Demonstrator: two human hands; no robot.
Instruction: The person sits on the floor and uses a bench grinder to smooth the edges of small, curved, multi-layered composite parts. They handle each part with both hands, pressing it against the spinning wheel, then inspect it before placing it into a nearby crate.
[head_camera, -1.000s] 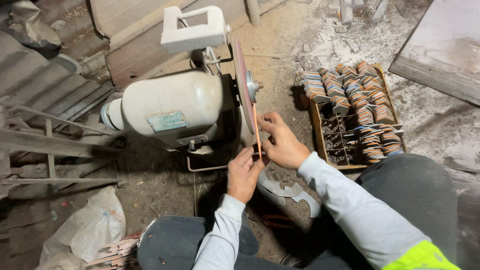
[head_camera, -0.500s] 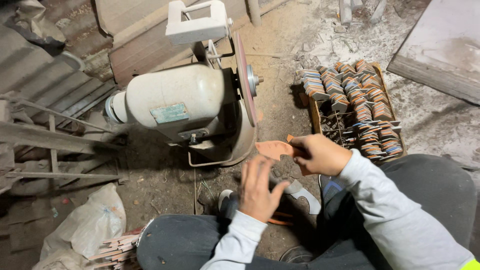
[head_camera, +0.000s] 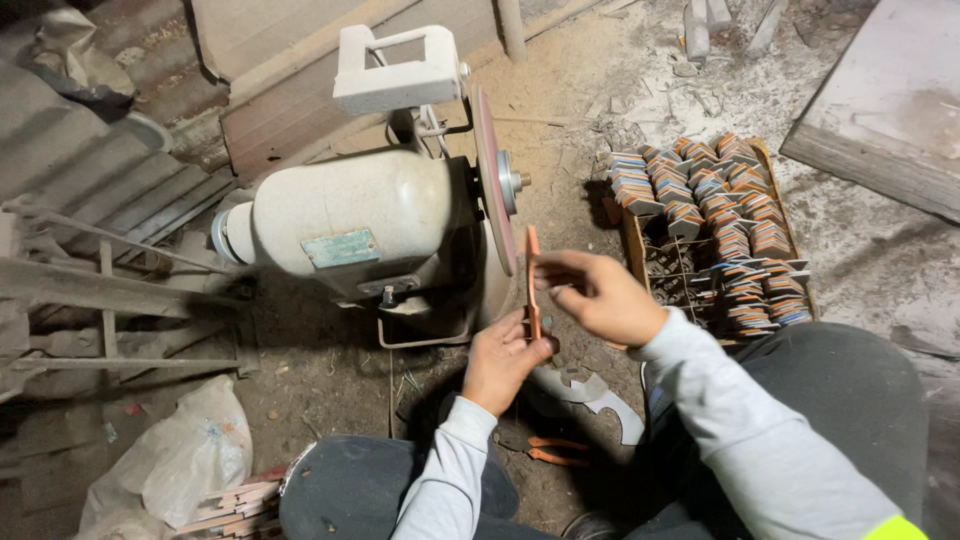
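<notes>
Dusty floor (head_camera: 330, 390), unchanged. On it the cream grinder (head_camera: 350, 225), as before, its reddish disc (head_camera: 494, 180) edge-on to the camera. Right of it, the crate (head_camera: 632, 235) of stacked orange-and-grey pieces (head_camera: 720, 215), undisturbed. Lower left, a white bag (head_camera: 170, 460); below the hands, a pale cut-out plate (head_camera: 590, 395) and orange pliers (head_camera: 545, 450) on the floor.

Both hands now clamped on one thin orange piece (head_camera: 533, 280), where half a second earlier only the right held it, flat and well off the disc, the left spread open below. Piece now turned upright, edge toward the camera, just right of the disc's lower rim; touching or a hair apart, cannot tell. Left hand (head_camera: 503, 355) risen to pinch the bottom end; right hand (head_camera: 595, 295) shifted left, fingers (head_camera: 560, 270) pressed on the piece's upper side. Much the same pose as a second ago.
</notes>
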